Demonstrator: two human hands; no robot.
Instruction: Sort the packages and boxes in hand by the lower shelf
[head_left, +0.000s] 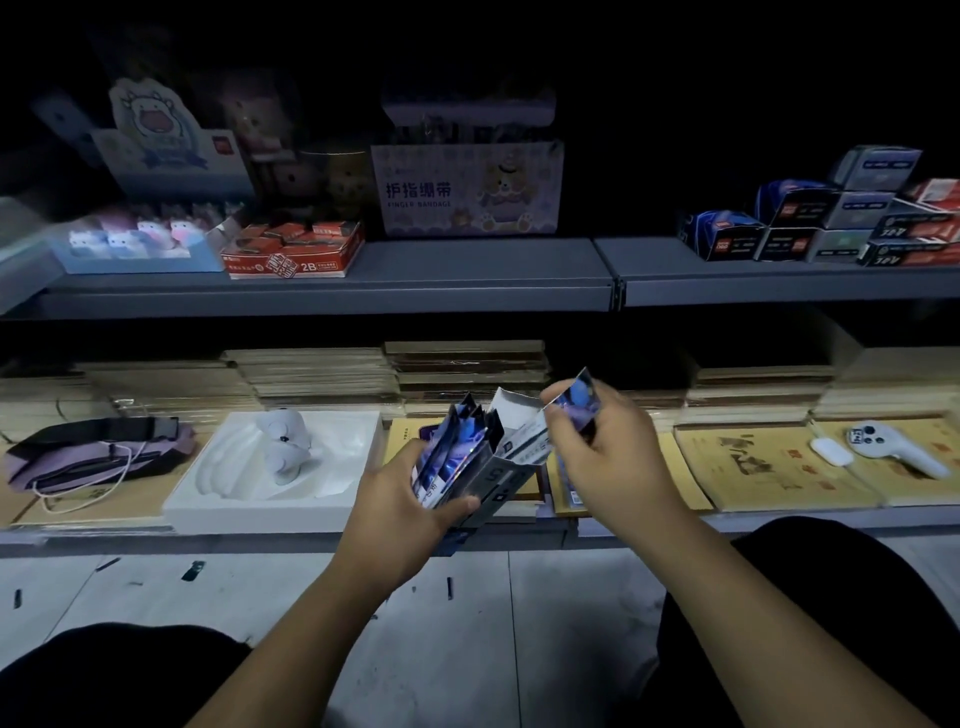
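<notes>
The left hand (410, 499) grips an open box (506, 462) by its lower part, held in the air just in front of the lower shelf (291, 538), fingers curled round it and a fan of shiny packets (457, 441) that stick up out of its mouth. The right hand (608, 452) pinches one more packet (576, 402) between thumb and fingers, just above and right of the box's raised flap. I'd judge the work partway: several packets sit in the box, one is out in the hand, and whether it goes in or comes out I cannot tell. The flap stands open, so nothing is closed up yet. Behind the hands the shelf front is crowded: a white tray (280, 467) at left, a purple bag (98, 457) near the left edge, yellow books (769, 473) at right with a white controller (893, 447) on them. The upper shelf (467, 275) has bare room in its middle front, between a red 2B box (293, 249) and dark boxes (810, 228) at right. The floor (467, 623) between the knees lies open
</notes>
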